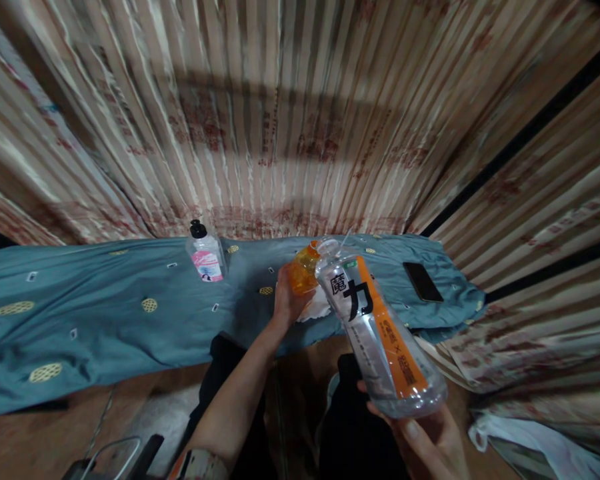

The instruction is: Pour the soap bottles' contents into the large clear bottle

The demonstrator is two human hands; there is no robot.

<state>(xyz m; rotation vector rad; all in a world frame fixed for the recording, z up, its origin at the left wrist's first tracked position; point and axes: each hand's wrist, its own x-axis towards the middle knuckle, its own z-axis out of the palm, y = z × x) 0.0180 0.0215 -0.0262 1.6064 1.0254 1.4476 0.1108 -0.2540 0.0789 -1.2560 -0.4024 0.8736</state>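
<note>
A large clear bottle with an orange and silver label (380,327) is tilted, its open neck toward the upper left. My right hand (425,433) grips it near the base. My left hand (290,293) is wrapped round a smaller bottle of orange liquid (305,267) on the cloth. The large bottle's mouth is right beside the smaller bottle's top; whether they touch is unclear. Something white and crumpled (316,305) lies under the smaller bottle. To the left, a clear bottle with a black cap and pink label (207,260) stands upright on the cloth.
A teal patterned cloth (105,300) covers the long surface. A dark phone (423,281) lies at its right. Striped curtains (280,133) hang behind and at the right, with dark poles. A white plastic bag (540,440) is at the lower right.
</note>
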